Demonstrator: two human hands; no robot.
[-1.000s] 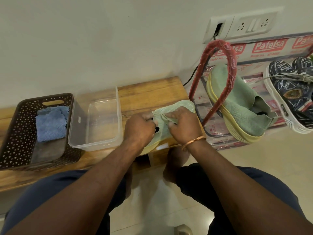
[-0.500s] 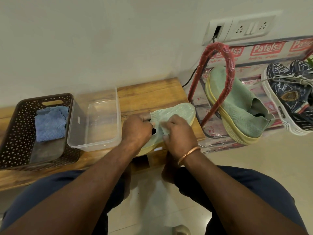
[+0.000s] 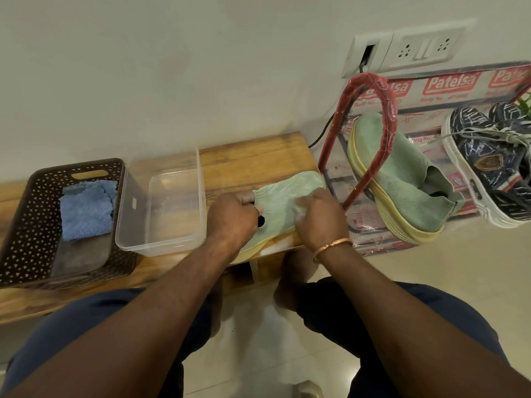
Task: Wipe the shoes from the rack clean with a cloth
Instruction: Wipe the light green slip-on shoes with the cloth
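A pale green knit shoe [image 3: 287,193] with a yellow sole lies on the wooden bench [image 3: 253,159]. My left hand [image 3: 232,216] grips its heel collar and holds it down. My right hand [image 3: 321,216] holds a small pale cloth [image 3: 300,209] bunched in its fingers and presses it on the shoe's upper, near the middle. Most of the cloth is hidden under the hand. The matching green shoe [image 3: 408,179] leans on the red-framed rack [image 3: 385,110] to the right, beside a pair of dark blue patterned sneakers [image 3: 488,165].
A clear plastic tub [image 3: 161,202] stands on the bench left of the shoe. Further left, a brown perforated basket [image 3: 26,225] holds a blue cloth [image 3: 86,208]. A wall socket [image 3: 422,47] with a black cable sits above the rack. My knees are below, over a tiled floor.
My right hand slid the cloth back toward the heel, then forward again toward the toe. My left hand stayed on the heel collar.
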